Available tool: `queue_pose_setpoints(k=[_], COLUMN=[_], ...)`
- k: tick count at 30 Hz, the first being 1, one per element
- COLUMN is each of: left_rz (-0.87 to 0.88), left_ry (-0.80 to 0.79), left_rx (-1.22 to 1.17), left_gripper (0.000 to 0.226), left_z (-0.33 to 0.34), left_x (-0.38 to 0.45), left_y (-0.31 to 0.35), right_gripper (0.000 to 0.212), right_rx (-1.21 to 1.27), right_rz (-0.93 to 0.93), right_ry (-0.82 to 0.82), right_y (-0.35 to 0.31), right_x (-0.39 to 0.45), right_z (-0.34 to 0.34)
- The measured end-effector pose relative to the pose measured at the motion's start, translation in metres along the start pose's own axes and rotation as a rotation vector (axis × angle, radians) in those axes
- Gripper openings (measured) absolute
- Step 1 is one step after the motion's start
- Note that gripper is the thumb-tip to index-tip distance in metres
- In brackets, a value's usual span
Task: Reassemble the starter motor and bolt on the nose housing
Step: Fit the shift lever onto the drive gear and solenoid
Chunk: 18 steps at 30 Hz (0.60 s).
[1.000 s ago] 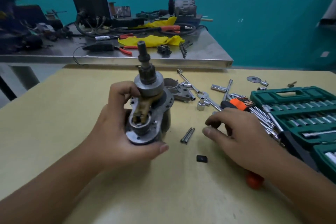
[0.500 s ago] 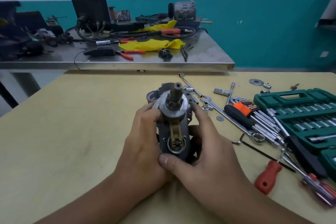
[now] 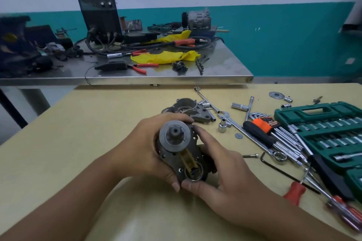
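The starter motor (image 3: 181, 150) is held over the yellow table (image 3: 78, 133), its pinion gear and shaft pointing toward me and a brass-coloured shift fork lying across its grey plate. My left hand (image 3: 145, 150) wraps its left side, thumb at the bottom. On the right, my right hand (image 3: 223, 170) grips it, thumb tip touching the left thumb under the plate. The grey nose housing (image 3: 188, 108) lies on the table just behind the motor. A loose bolt (image 3: 250, 155) lies to the right of my right hand.
Right of the hands lie a ratchet and extension bars (image 3: 244, 129), a hex key set (image 3: 274, 133), sockets, a washer (image 3: 238, 136), red-handled screwdrivers (image 3: 297, 191) and an open green socket case (image 3: 323, 123). Behind stands a steel bench (image 3: 137, 79) with a black machine, cables and pliers.
My right hand left the table and joined the left on the motor. The motor tipped from upright to shaft pointing at me, and both hands drew it nearer.
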<state>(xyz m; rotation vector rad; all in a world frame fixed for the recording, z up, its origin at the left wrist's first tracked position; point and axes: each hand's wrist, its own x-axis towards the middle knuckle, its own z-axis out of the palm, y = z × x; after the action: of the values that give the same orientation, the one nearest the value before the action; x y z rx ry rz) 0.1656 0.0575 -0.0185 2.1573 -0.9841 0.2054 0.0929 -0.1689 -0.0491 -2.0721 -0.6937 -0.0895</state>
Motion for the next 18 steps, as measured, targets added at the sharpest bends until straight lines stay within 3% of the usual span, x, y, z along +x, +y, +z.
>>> queue_pose_setpoints(k=[5, 9, 10, 13, 14, 18], left_rz=[0.053, 0.025, 0.006, -0.091, -0.120, -0.202], left_ry=[0.177, 0.208, 0.225, 0.303, 0.339, 0.481], left_rx=[-0.070, -0.078, -0.088, -0.156, -0.154, -0.061], left_gripper=[0.094, 0.090, 0.089, 0.087, 0.085, 0.084], left_z=[-0.004, -0.014, -0.017, -0.023, -0.024, -0.025], left_x=[-0.024, -0.038, -0.042, -0.051, -0.053, -0.052], left_y=[0.003, -0.002, -0.003, -0.009, -0.011, -0.017], right_gripper=[0.084, 0.077, 0.069, 0.046, 0.049, 0.081], right_rx=[0.102, -0.296, -0.401, -0.557, -0.603, -0.773], right_rz=[0.074, 0.138, 0.140, 0.101, 0.074, 0.075], right_ry=[-0.119, -0.404, -0.401, -0.109, -0.099, -0.334], right_y=[0.004, -0.002, 0.000, 0.012, 0.018, 0.052], right_x=[0.011, 0.046, 0.061, 0.116, 0.133, 0.172], right_z=[-0.013, -0.044, -0.054, -0.065, -0.060, -0.036])
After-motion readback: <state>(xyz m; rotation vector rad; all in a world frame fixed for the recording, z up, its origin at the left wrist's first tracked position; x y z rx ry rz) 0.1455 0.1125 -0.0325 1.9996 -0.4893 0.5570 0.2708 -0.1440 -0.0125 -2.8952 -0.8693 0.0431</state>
